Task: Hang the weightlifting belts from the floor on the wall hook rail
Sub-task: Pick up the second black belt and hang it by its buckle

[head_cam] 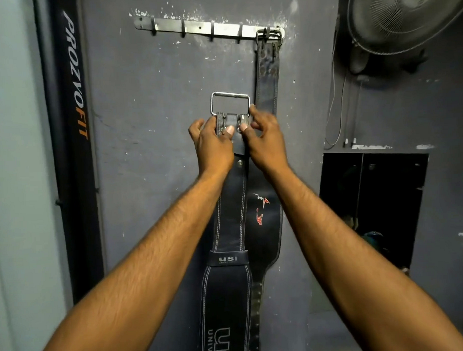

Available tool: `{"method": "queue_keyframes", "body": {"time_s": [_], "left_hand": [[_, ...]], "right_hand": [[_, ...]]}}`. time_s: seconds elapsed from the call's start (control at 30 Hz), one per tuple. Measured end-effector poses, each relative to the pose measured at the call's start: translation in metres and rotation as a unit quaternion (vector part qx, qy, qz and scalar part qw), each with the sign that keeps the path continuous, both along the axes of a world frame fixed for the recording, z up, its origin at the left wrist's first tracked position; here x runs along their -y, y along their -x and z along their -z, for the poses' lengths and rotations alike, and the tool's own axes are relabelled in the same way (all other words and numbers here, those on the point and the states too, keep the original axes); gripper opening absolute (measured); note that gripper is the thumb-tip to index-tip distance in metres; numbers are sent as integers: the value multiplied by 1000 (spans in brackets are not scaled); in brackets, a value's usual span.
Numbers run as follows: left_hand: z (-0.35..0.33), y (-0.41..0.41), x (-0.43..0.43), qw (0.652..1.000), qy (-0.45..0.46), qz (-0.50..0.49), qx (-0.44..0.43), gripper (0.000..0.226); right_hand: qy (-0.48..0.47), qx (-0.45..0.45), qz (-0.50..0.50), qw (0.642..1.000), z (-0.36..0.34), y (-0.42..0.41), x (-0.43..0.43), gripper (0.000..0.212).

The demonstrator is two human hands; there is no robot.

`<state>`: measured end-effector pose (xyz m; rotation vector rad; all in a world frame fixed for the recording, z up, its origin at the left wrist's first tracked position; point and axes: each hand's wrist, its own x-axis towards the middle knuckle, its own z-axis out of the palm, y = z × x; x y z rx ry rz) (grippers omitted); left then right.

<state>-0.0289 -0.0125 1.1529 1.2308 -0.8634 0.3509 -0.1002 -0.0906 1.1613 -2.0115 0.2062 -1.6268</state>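
A metal hook rail [196, 26] is fixed high on the dark grey wall. One black leather belt [267, 95] hangs by its buckle from the rail's rightmost hook. I hold a second black belt [230, 288], marked USI, up against the wall below the rail. Its silver buckle [230, 103] points upward, well under the hooks. My left hand [213, 141] grips the belt's top end on the left of the buckle. My right hand [263, 137] grips it on the right. The belt's long strap drops down between my forearms.
A black padded post [74, 144] with PROZVOFIT lettering stands at the left. A wall fan [406, 14] hangs at the upper right with cords below it. A dark open cupboard niche [373, 207] sits at the right.
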Motion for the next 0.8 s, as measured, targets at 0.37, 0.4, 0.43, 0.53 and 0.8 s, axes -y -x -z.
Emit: {"method": "queue_keyframes", "body": {"time_s": [0.37, 0.4, 0.43, 0.53, 0.8], "left_hand": [[-43, -60, 62, 969, -130, -89, 188, 36], [-52, -66, 67, 971, -134, -47, 190, 49], [-64, -72, 75, 976, -122, -7, 178, 64], [-95, -85, 94, 989, -31, -21, 146, 63], [-174, -134, 149, 981, 69, 26, 180, 45]], "right_hand": [[-15, 68, -49, 996, -29, -49, 72, 53], [-17, 74, -43, 996, -37, -52, 81, 53], [-13, 86, -39, 995, -47, -58, 95, 52], [-10, 118, -44, 992, -76, -77, 122, 51], [46, 159, -36, 986, -163, -118, 163, 43]]}}
